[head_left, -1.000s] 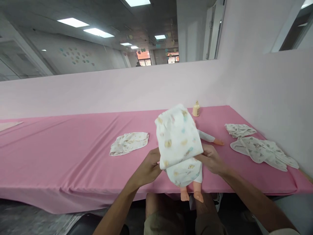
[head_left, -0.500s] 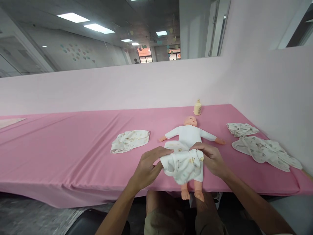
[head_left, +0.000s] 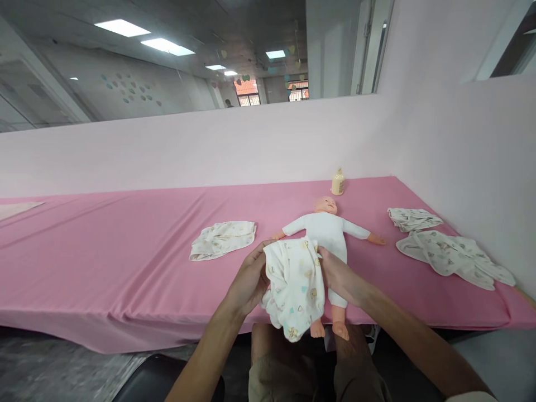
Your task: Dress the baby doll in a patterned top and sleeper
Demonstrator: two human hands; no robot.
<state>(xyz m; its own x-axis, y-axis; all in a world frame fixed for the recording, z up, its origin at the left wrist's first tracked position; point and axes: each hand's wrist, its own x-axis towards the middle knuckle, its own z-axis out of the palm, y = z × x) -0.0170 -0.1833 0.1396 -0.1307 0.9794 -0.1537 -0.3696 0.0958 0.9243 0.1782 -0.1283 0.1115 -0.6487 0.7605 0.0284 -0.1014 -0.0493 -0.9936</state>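
Note:
Between my hands hangs a white baby garment (head_left: 298, 285) printed with small coloured figures; its exact cut is hard to tell in its bunched state. My left hand (head_left: 250, 279) grips its left edge, the fingers partly behind the cloth. My right hand (head_left: 337, 273) is closed on the upper right edge, with the fingertips hidden by fabric. Behind and under the garment a baby doll (head_left: 327, 230) in a white suit lies on its back, arms spread, feet over the table's near edge. The garment covers part of its body and one leg.
A pink cloth (head_left: 138, 245) covers the long table. Folded printed clothing (head_left: 224, 240) lies left of the doll. Two more printed pieces, a folded one (head_left: 414, 219) and a spread one (head_left: 454, 257), lie at the right. A cream pump bottle (head_left: 338, 183) stands near the wall.
The garment has been turned and lifted, so its printed side now faces me and it hangs longer, further left. My right hand has moved left with it.

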